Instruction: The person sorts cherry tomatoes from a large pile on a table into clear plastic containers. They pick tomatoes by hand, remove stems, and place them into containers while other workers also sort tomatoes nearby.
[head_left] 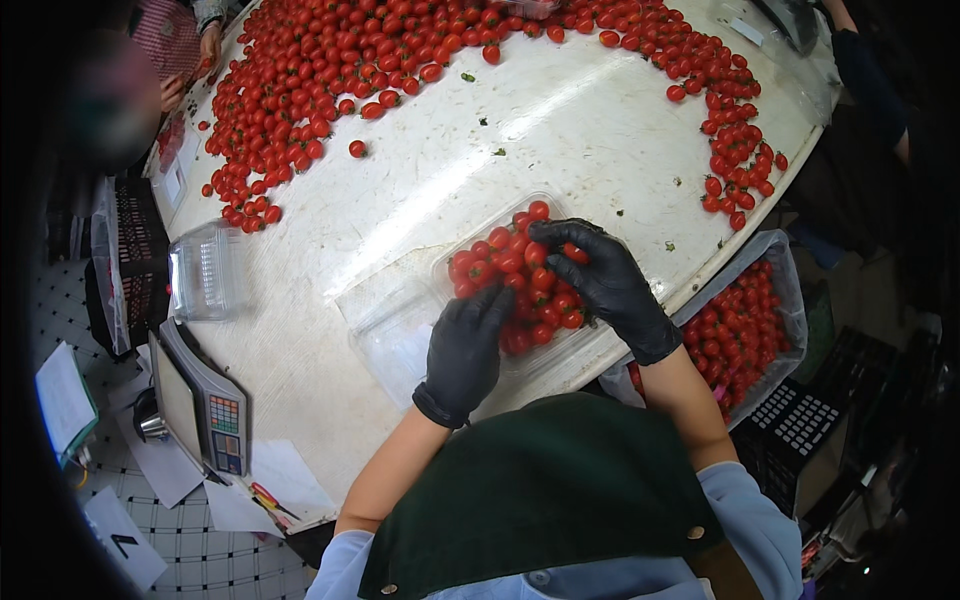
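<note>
The person is at the filling step: a clear plastic punnet [470, 250] w/ cherry tomatoes [520, 270] sits on the white table [420, 170], directly under both black-gloved hands. The left hand [465, 350] lies released on the near edge, fingers spread over the fruit, grasping nothing. The right hand [605, 280] curls over the far-right side; I cannot tell if it pinches a tomato. Next move probably needs levelling the heap so the open lid [390, 320], just left of the left hand, can shut.

Gloves on left hand [463, 350] & right hand [610, 285]: black, matt rubber-like. Punnet [450, 262]: clear glossy plastic. Tomatoes [520, 275]: smooth, shiny skin. Table [560, 130]: white, glossy film-covered.
</note>
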